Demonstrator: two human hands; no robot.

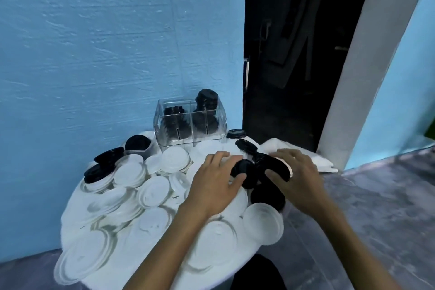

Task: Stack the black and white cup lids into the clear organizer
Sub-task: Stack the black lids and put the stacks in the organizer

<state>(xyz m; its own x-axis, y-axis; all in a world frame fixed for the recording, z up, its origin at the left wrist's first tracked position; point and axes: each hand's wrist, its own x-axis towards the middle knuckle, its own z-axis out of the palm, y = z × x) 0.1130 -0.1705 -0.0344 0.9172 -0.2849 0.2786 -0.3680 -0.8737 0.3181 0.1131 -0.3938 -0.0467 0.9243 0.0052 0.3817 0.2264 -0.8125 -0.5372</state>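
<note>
Head view: black lids [244, 172] are held by both hands, left hand [216, 183] and right hand [296, 179], fingers curled round them, just before the clear organizer [188, 122].

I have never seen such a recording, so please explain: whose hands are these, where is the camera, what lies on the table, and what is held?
There is no machine. A person wears one camera on the head, looking down at their own two bare hands. The table is heaped with white lids and some black lids. At the back stands a clear organizer with black lids already stacked inside. The left hand and the right hand both reach onto a cluster of black lids; fingers curl on them, gathering them.
</note>
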